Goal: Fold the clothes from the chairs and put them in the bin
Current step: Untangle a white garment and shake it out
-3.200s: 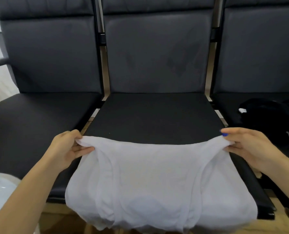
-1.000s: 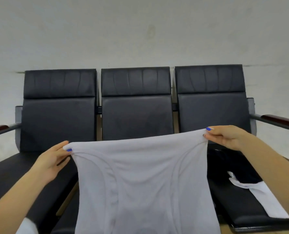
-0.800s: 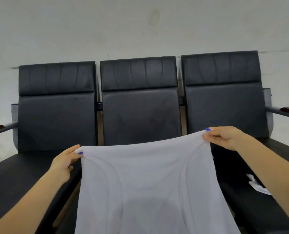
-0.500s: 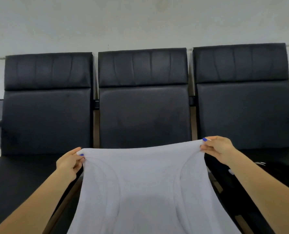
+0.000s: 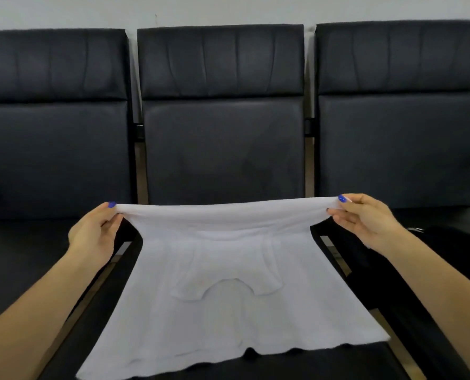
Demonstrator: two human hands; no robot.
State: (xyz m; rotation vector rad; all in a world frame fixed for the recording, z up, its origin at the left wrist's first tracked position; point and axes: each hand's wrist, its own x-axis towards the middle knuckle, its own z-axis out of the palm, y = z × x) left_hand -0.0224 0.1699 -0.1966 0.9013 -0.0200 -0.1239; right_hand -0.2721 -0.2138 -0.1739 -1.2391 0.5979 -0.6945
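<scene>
Currently left hand (image 5: 92,237) and right hand (image 5: 365,218) each pinch the white shirt (image 5: 228,297); uneven lowering onto the middle seat (image 5: 296,363) risks a skewed fold.

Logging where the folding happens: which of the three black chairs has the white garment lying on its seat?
The middle chair. The white garment is spread over its seat, pinched at its top edge by the left hand and right hand; the left chair's seat shows none.

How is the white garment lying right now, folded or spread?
Partly folded. The white garment lies on the middle seat, its far edge doubled over and pinched by the left hand and right hand.
</scene>
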